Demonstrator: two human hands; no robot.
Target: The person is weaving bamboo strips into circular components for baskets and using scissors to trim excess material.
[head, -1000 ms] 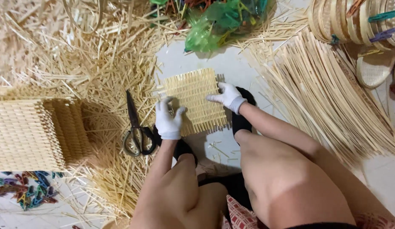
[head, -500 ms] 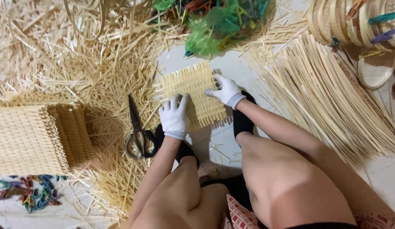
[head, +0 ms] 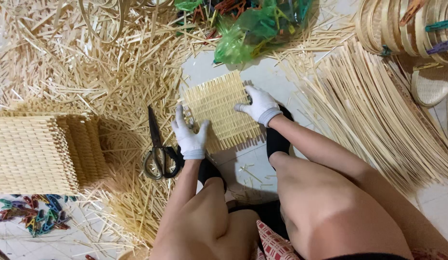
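Mat: we find a small woven mat (head: 219,110) of pale strips lying flat on the floor, between the feet in black socks, its strip ends uneven at the edges.
Left hand: our gloved left hand (head: 189,134) lies open, palm down, on the mat's near left corner; it grips nothing.
Right hand: our gloved right hand (head: 259,105) rests on the right edge, fingers spread and curled lightly onto the weave; it clasps nothing.
Step in hand, as we judge it: pressing and squaring the weave.
Method: we advise flat, even pressure from both palms, pushing strips inward from opposite edges so the rows close without buckling.
Caution: we judge the loose ends at the border liable to slip out if one side is pushed alone.
Scissors: the scissors (head: 159,147) lie on the straw just beside the left hand, blades pointing away; within reach, not touched.
Stack: a stack (head: 41,154) of finished mats sits well to the left.
Strips: a fan of long strips (head: 378,110) lies to the right.
Bag: a green bag (head: 255,26) lies beyond the mat.
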